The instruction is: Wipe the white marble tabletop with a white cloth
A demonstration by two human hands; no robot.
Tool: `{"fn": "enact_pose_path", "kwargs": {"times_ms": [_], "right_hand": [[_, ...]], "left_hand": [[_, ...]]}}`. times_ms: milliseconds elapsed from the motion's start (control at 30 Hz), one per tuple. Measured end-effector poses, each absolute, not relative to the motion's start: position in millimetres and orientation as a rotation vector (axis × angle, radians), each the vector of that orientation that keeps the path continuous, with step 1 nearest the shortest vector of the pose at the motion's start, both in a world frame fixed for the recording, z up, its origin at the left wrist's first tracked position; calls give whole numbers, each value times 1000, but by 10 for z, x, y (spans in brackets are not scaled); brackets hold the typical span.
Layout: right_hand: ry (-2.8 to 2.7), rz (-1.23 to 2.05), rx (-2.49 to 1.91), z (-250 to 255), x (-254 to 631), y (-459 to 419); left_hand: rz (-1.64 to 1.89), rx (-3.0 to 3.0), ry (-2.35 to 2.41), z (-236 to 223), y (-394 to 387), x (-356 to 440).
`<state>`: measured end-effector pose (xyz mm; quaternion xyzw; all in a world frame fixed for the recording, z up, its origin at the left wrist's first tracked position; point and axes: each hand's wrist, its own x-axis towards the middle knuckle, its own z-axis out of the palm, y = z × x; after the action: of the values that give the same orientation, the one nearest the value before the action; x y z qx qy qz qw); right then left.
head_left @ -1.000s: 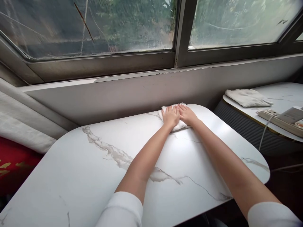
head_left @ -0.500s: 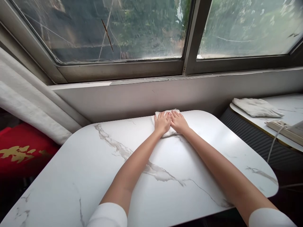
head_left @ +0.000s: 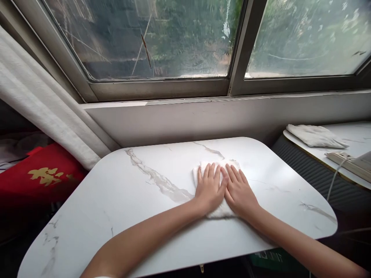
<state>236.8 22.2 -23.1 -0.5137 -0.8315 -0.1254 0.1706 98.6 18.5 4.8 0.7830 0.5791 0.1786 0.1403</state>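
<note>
A folded white cloth (head_left: 222, 211) lies on the white marble-patterned tabletop (head_left: 95, 200), right of its middle. My left hand (head_left: 209, 191) rests flat on the cloth, fingers stretched out and pointing toward the window. Beside it my right hand (head_left: 241, 193) also presses flat on the cloth, its fingers extended. The two thumbs meet or overlap near the cloth's middle. Both palms cover much of the cloth, and its edges show around them.
A second white cloth (head_left: 315, 136) and a power strip (head_left: 339, 157) with a cable lie on another table at right. A pale curtain (head_left: 43, 100) hangs at left above a red fabric item (head_left: 58, 181) with gold marks. The window (head_left: 162, 88) stands behind the table.
Both hands and the cloth under them have moved from the table's far edge back toward me and slightly right. The view has shifted a little.
</note>
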Motion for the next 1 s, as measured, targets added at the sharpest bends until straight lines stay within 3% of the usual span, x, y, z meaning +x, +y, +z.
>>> {"fn": "enact_pose_path", "kwargs": {"times_ms": [233, 467, 1000], "right_hand": [[-2413, -320, -1319, -126, 2296, -497], [-2478, -279, -1259, -125, 2011, -591], [-2429, -60, -1500, 4, 1222, 1162]], "left_hand": [[404, 2154, 1516, 151, -536, 764], [344, 2062, 1537, 168, -646, 500], [623, 2106, 1953, -28, 1146, -16]]}}
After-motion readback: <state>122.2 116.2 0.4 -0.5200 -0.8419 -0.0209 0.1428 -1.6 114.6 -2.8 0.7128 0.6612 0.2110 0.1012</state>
